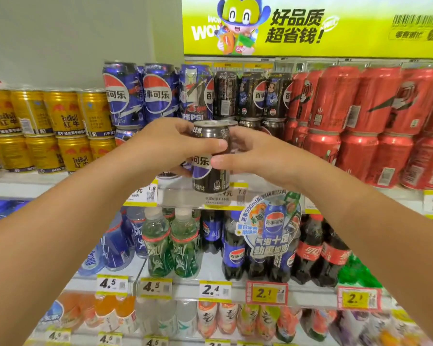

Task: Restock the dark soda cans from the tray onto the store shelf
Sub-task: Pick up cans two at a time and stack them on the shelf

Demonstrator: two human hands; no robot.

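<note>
A dark Pepsi can (211, 178) stands upright at the front of the can shelf (183, 193), held between both hands. My left hand (170, 146) wraps its upper part from the left, thumb across the front. My right hand (255, 156) grips it from the right, thumb on the label. Behind it, more dark Pepsi cans (253, 96) are stacked in two layers. The tray is not in view.
Blue Pepsi cans (140, 93) stand left of the dark ones, red cola cans (348, 113) to the right, gold Red Bull cans (48, 126) far left. Bottles (173, 245) fill the shelves below, behind yellow price tags. A round promo sign (270, 228) hangs under the can shelf.
</note>
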